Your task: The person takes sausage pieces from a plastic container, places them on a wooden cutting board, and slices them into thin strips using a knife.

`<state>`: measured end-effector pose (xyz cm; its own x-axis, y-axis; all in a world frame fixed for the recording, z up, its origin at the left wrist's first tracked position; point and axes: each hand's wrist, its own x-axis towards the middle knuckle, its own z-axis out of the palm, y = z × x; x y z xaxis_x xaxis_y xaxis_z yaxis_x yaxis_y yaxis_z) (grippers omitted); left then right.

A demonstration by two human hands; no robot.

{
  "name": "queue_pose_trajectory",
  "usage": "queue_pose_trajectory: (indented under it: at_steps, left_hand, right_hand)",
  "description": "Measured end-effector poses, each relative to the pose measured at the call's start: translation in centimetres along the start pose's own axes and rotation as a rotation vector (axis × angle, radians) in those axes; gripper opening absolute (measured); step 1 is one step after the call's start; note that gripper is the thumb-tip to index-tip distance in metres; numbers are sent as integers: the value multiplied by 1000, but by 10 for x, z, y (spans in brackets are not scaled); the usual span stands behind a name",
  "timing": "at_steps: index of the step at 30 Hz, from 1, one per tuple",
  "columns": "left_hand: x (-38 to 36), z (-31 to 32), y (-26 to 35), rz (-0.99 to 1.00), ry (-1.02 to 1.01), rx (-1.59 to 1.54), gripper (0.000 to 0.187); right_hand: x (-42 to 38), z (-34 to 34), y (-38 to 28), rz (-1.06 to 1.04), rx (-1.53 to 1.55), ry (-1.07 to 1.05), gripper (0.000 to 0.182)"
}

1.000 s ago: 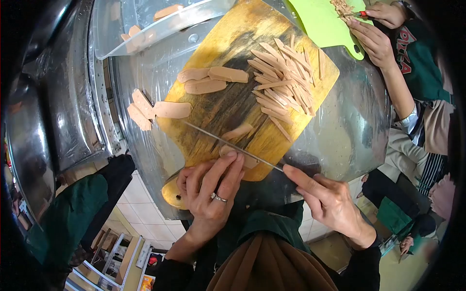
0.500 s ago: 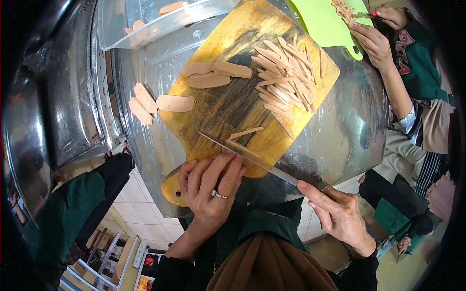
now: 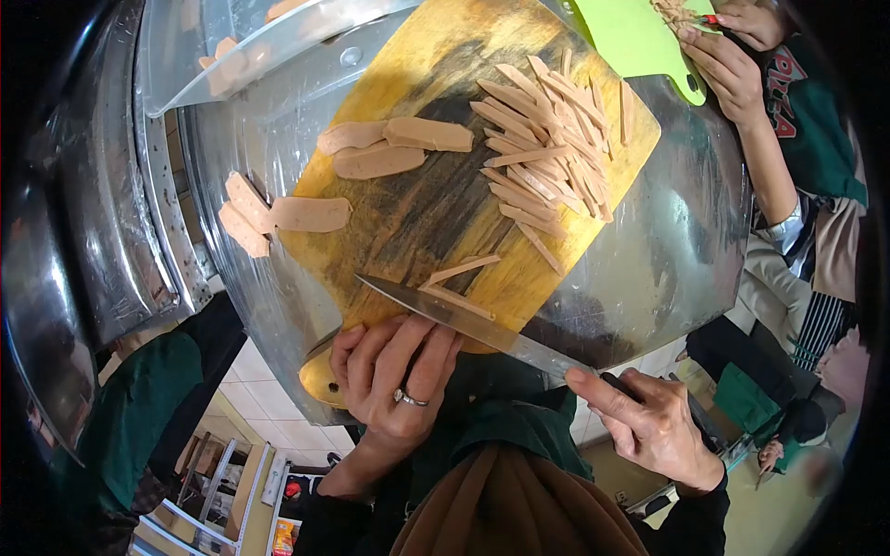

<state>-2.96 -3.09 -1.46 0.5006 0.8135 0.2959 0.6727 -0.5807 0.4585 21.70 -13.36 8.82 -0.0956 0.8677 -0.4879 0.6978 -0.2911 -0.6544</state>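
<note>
My right hand point(image 3: 654, 422) is closed round the dark handle of a kitchen knife point(image 3: 464, 322), index finger along its top. The blade lies slantwise over the near part of a worn wooden cutting board point(image 3: 408, 222), its tip pointing left. My left hand point(image 3: 394, 380), wearing a ring, is curled at the board's near edge, fingertips against the blade; whatever is under them is hidden. Two cut sausage strips point(image 3: 461, 269) lie just beyond the blade. A heap of sausage strips point(image 3: 547, 148) covers the board's right side. Flat sausage slices point(image 3: 380, 165) lie on its left.
More sausage slices point(image 3: 246, 213) rest on the plastic-covered metal table point(image 3: 649, 232), partly overlapping the board. A clear plastic tub point(image 3: 278, 56) stands at the back left. At upper right, another person's hands point(image 3: 728, 69) work with a red-handled tool on a green cutting board point(image 3: 630, 42).
The view has shifted slightly, so the board's near end sits lower and further left. The knife has turned a little, showing more of its blade face. Both hands keep nearly the same pose.
</note>
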Motion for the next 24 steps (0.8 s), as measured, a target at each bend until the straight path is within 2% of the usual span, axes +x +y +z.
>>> queue_pose_trajectory:
  at_steps: [9, 12, 18, 19, 22, 24]
  left_hand:
    - [2, -1, 1, -8, 6, -10, 36]
    - [3, -1, 2, -20, 4, -7, 34]
    - [8, 3, 1, 7, 35, 10, 32]
    - [8, 3, 1, 12, 38, 18, 32]
    - [8, 3, 3, 12, 44, 28, 32]
    - [8, 3, 3, 12, 57, 30, 32]
  right_hand:
    - [4, 1, 0, -12, 35, -7, 92]
    - [15, 8, 0, -3, -44, -3, 91]
    - [41, 14, 4, -89, -43, 85, 80]
    - [47, 18, 6, -154, -12, 173, 72]
    - [48, 7, -4, -2, -20, 142, 53]
    - [44, 11, -2, -73, 25, 194, 55]
